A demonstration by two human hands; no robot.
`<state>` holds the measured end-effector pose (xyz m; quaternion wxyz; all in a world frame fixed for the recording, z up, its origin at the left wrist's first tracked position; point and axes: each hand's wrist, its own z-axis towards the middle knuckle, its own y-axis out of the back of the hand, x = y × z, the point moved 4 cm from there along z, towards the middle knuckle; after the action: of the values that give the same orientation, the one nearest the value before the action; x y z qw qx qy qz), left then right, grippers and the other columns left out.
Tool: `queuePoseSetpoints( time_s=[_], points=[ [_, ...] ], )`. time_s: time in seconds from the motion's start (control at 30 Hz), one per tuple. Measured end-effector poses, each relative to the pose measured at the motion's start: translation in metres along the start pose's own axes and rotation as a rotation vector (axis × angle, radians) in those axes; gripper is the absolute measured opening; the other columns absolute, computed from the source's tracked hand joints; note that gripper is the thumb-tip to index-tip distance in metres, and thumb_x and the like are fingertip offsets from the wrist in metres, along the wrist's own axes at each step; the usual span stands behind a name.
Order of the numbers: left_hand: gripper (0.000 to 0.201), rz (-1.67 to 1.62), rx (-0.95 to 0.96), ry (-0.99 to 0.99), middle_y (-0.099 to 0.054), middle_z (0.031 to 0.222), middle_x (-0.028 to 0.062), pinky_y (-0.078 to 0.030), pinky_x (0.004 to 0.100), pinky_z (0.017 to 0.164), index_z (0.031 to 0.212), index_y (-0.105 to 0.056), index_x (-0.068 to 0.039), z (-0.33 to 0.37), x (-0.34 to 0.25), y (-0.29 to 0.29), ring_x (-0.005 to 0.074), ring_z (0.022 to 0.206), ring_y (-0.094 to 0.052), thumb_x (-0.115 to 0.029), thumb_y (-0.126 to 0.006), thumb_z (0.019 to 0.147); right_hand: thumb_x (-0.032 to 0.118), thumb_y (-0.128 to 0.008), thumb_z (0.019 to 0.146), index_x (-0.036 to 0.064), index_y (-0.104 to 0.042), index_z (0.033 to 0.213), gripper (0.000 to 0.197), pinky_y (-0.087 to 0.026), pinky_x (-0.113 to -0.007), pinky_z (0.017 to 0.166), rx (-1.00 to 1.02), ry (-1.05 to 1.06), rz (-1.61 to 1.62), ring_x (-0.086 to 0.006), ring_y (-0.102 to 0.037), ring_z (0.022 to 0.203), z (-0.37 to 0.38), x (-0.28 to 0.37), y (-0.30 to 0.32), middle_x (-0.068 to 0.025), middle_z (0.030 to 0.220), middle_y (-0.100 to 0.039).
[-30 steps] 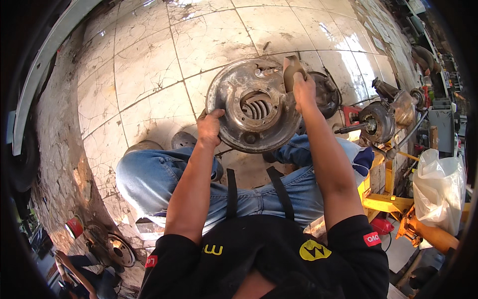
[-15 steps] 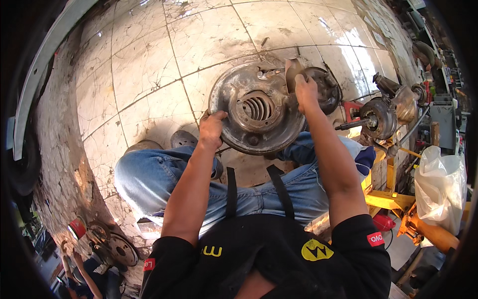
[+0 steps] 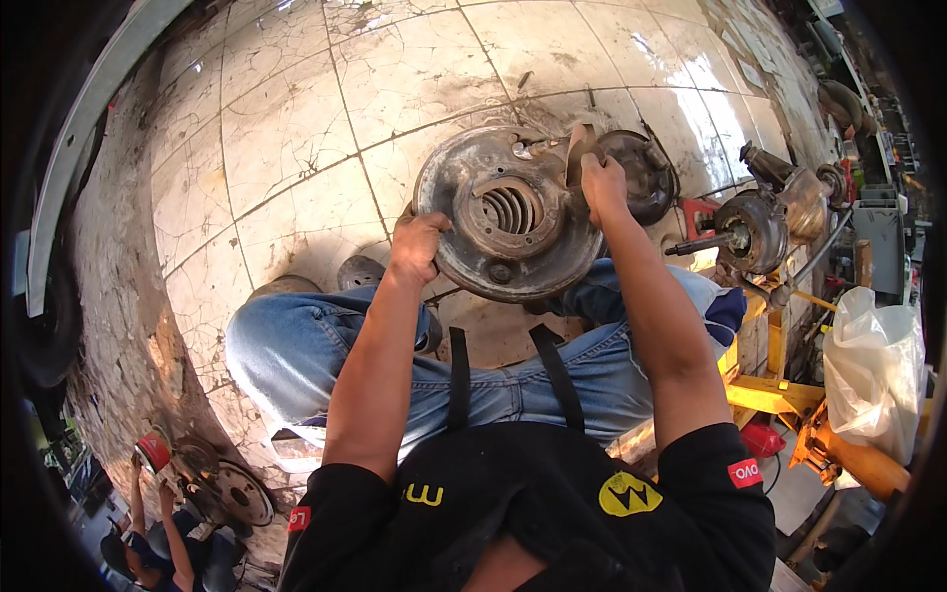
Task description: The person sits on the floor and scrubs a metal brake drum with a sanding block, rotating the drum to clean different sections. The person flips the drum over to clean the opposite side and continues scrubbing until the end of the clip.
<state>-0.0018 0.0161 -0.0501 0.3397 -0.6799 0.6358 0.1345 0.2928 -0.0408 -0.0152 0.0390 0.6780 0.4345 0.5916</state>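
A large round metal brake backing plate (image 3: 552, 264) is held over the floor in front of my knees. Through its central hole a coil spring (image 3: 511, 209) shows. My left hand (image 3: 419, 242) is closed on the plate's left rim, thumb on top. On the right side of the plate, my right hand (image 3: 604, 187) pinches a thin, bent brown strip (image 3: 580, 148), its material unclear. The strip stands up against the plate's upper right face. A small metal fitting (image 3: 534, 150) sits near the plate's far edge.
A second, smaller dark round plate (image 3: 646, 178) lies just beyond my right hand. Farther right stand an axle part with a hub (image 3: 755, 232), a yellow frame (image 3: 774, 395) and a white plastic bag (image 3: 873, 355). Another person (image 3: 173, 538) works at lower left near a metal disc (image 3: 242, 493).
The plate has tilted slightly, and both my hands have shifted a little with it. At lower left, the other person's hand has moved up to a red round object.
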Motion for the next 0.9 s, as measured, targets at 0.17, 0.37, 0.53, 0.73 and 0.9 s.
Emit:
queuePoseSetpoints(
  time_s=[0.17, 0.37, 0.53, 0.73, 0.9],
  points=[
    [0.03, -0.077, 0.039, -0.066, -0.063, 0.097, 0.0202, -0.055, 0.0416, 0.067, 0.108, -0.056, 0.009, 0.007, 0.006, 0.005, 0.0306, 0.08, -0.064, 0.003, -0.058, 0.078, 0.027, -0.059, 0.083, -0.0048, -0.061, 0.089, 0.033, -0.047, -0.043, 0.071, -0.162, 0.38, 0.022, -0.0353, -0.061, 0.071, -0.009, 0.044, 0.017, -0.0207, 0.074, -0.063],
    [0.036, 0.018, 0.106, -0.098, -0.063, 0.09, 0.0184, -0.055, 0.0378, 0.058, 0.111, -0.056, 0.009, 0.007, 0.0, -0.01, 0.0293, 0.072, -0.063, 0.004, -0.055, 0.075, 0.026, -0.061, 0.09, -0.001, -0.058, 0.112, 0.035, -0.051, -0.04, 0.073, 0.227, 0.7, -0.041, -0.03, -0.065, 0.083, -0.046, 0.076, -0.045, -0.0213, 0.094, -0.065],
    [0.034, 0.004, 0.091, -0.2, -0.064, 0.087, 0.0161, -0.051, 0.036, 0.059, 0.107, -0.059, 0.01, -0.013, -0.003, -0.03, 0.0239, 0.066, -0.06, 0.002, -0.055, 0.074, 0.038, -0.063, 0.089, 0.0106, -0.047, 0.13, 0.051, -0.047, -0.046, 0.09, 0.316, 0.693, -0.647, -0.0379, -0.06, 0.104, -0.054, 0.09, -0.096, -0.0257, 0.118, -0.057],
    [0.023, 0.089, 0.099, -0.092, -0.063, 0.078, 0.013, -0.047, 0.0351, 0.056, 0.093, -0.062, 0.011, -0.01, -0.006, -0.03, 0.0205, 0.063, -0.057, 0.0, -0.056, 0.073, 0.031, -0.06, 0.092, 0.0146, -0.049, 0.134, 0.047, -0.038, -0.048, 0.105, 0.296, 1.066, -0.852, -0.0383, -0.047, 0.126, -0.061, 0.107, -0.107, -0.0184, 0.146, -0.038],
    [0.024, 0.101, 0.115, -0.266, -0.062, 0.075, 0.0127, -0.047, 0.0353, 0.053, 0.095, -0.059, 0.009, -0.004, -0.014, -0.022, 0.0209, 0.06, -0.058, -0.001, -0.058, 0.073, 0.0, -0.055, 0.081, 0.0036, -0.042, 0.139, 0.059, -0.027, -0.047, 0.116, 0.63, 1.303, -0.934, -0.0322, -0.035, 0.139, -0.076, 0.08, -0.115, -0.0165, 0.154, -0.03]
  ],
)
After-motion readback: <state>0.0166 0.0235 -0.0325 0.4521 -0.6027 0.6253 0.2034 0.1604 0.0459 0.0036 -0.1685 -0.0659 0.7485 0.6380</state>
